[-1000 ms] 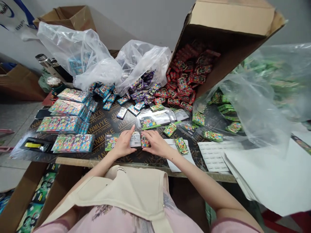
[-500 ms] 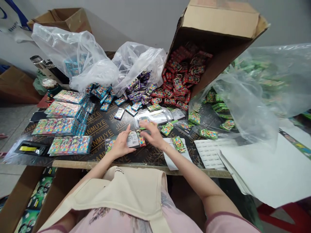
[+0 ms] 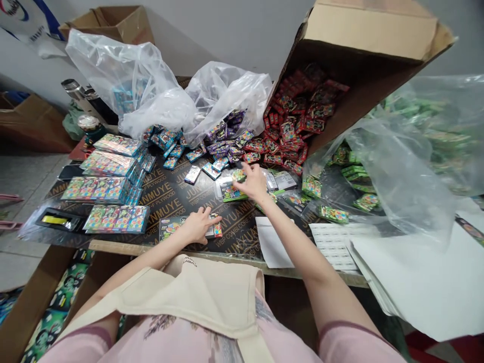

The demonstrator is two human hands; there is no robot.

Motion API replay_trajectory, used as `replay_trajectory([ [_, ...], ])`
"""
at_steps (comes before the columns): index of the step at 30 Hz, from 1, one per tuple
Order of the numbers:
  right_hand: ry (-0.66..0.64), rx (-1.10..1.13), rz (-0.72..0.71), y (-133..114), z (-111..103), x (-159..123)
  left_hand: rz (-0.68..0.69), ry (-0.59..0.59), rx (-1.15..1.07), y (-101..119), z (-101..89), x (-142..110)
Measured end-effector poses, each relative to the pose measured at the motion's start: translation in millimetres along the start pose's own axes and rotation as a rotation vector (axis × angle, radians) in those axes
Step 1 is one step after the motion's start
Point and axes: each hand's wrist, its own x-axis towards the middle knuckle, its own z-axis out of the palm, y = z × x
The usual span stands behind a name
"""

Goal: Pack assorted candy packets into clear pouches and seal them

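Flat black-and-green rectangular packet (image 3: 171, 225): probably light, stiff; grip edges. Left hand (image 3: 198, 226): fingers spread atop. Right hand (image 3: 254, 183), two o'clock: pinch cannot be determined.

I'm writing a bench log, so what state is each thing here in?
Dark package: lying flat, partly covered.
Left hand: fingers spread, resting on it.
Small green box: at the fingertips of the right hand; grip unclear.
Large cardboard box: tilted, open.
Red boxes: heaped loosely.
Glossy packs: stacked.
Right plastic bag: open.
Back carton: open.
Label sheet: flat.
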Motion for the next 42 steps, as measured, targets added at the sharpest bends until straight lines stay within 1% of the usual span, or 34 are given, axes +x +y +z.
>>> replay_trajectory([
  [2, -0.098, -0.025, -0.088, -11, -5, -28, 0.004, -0.015, -0.002, -1, 1.2, 1],
  [3, -0.144, -0.039, -0.105, -16, -6, -42, 0.005, -0.014, -0.003, -1, 1.5, 2],
  [6, -0.254, -0.051, -0.058, -21, -6, -74, 0.013, -0.001, 0.002, -3, 1.7, 2],
  [9, -0.343, -0.044, -0.014, -20, -7, -94, 0.021, 0.022, -0.013, -6, 1.5, 0],
  [13, -0.39, -0.035, -0.043, -21, -12, -110, -0.023, 0.097, -0.092, -13, 4.9, -5],
  [15, -0.37, 0.02, -0.079, -21, -15, -112, -0.049, 0.167, -0.175, -16, 9.8, -8],
  [16, -0.351, 0.063, -0.122, -19, -17, -112, -0.059, 0.201, -0.226, -18, 12.8, -10],
  [18, -0.326, 0.159, -0.253, -15, -17, -108, -0.069, 0.252, -0.321, -21, 19.6, -13],
  [20, -0.361, 0.238, -0.384, -10, -14, -102, -0.074, 0.27, -0.379, -22, 25.5, -15],
  [22, -0.413, 0.299, -0.442, -8, -8, -98, -0.074, 0.272, -0.406, -22, 29.3, -17],
  [24, -0.408, 0.367, -0.444, -9, -4, -97, -0.075, 0.282, -0.425, -22, 30.4, -19],
  [26, -0.342, 0.433, -0.43, -13, -4, -98, -0.093, 0.306, -0.44, -21, 29.3, -20],
  [28, -0.269, 0.461, -0.426, -19, -10, -99, -0.123, 0.323, -0.447, -20, 26.9, -20],
  [30, -0.241, 0.437, -0.438, -27, -20, -102, -0.126, 0.328, -0.463, -18, 24.4, -20],
  [33, -0.301, 0.379, -0.484, -37, -34, -106, -0.049, 0.346, -0.504, -15, 22.8, -16],
  [35, -0.355, 0.402, -0.521, -40, -39, -109, 0.0, 0.37, -0.539, -14, 23.1, -13],
  [38, -0.389, 0.568, -0.556, -36, -38, -109, 0.009, 0.403, -0.598, -14, 23.0, -10],
  [40, -0.386, 0.719, -0.52, -32, -37, -106, -0.015, 0.435, -0.63, -14, 20.6, -8],
  [42, -0.378, 0.823, -0.483, -31, -38, -101, -0.031, 0.468, -0.647, -13, 15.8, -7],
])
